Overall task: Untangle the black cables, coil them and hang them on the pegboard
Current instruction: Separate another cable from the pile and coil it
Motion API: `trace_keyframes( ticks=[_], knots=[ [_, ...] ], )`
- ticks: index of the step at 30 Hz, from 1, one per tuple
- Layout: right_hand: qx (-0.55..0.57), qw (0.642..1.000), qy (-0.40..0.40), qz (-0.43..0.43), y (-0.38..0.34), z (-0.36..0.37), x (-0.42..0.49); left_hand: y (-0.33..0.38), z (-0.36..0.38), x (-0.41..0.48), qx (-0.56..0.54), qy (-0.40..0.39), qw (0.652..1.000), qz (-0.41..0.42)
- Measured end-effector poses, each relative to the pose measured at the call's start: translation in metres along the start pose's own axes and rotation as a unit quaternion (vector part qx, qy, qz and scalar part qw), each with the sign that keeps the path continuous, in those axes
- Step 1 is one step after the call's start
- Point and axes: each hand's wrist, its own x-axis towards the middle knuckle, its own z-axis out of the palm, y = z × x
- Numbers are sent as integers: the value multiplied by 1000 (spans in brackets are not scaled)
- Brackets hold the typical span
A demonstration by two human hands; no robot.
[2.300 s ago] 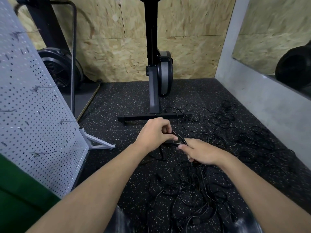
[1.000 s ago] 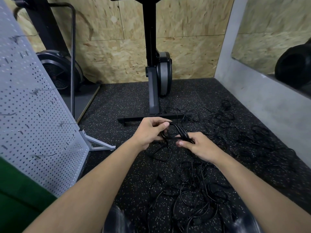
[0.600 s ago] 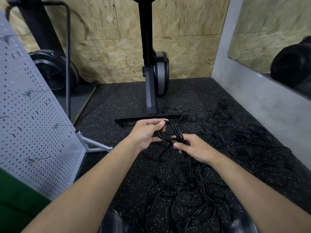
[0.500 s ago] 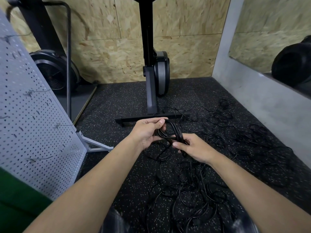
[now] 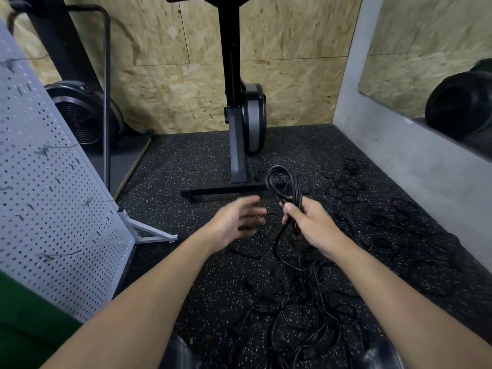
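Coil of black cable is up in the air over mid-floor, just in front of the exercise machine's base bar, not touching it as far as I can tell. Right hand grips the gathered strands at the coil's lower end, fingers curled round the bundle. The coil is an elongated loop: long axis runs from the fist up and away toward the far wall, leaning slightly left, closed loop end on top. A loose tail drops from the fist into the tangle on the rubber floor, which spreads from the near edge toward the right wall. Left hand is just beside the coil, fingers spread, holding nothing, motion-blurred. Read: mid-coiling on one cable, not finished, since the tail isn't free of the pile. Next move likely needs the left hand to pick up the tail, pull it clear of the tangle and lay another loop into the right-hand grip. Pegboard stands at the floor's left edge, its hooks bare of cable; hanging comes later.
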Motion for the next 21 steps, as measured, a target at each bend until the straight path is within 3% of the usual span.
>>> trace_keyframes(
  ticks=[2, 4, 11, 16, 21],
  knots=[
    [69, 997, 24, 18, -2, -3, 0, -15, 6, 0, 227, -84, 970, 0],
    [127, 991, 31, 33, -3, -2, -1, -28, 16, 1, 357, -158, 921, 13],
    [216, 972, 78, 53, -2, -8, 3, -47, 16, 12, 443, -108, 890, 24],
    [32, 991, 115, 58, 10, -24, 9, -32, 5, 5, 428, -37, 898, 93],
    [-113, 988, 67, 82, 13, -28, 11, -17, 10, -2, 416, 42, 880, 224]
  ],
)
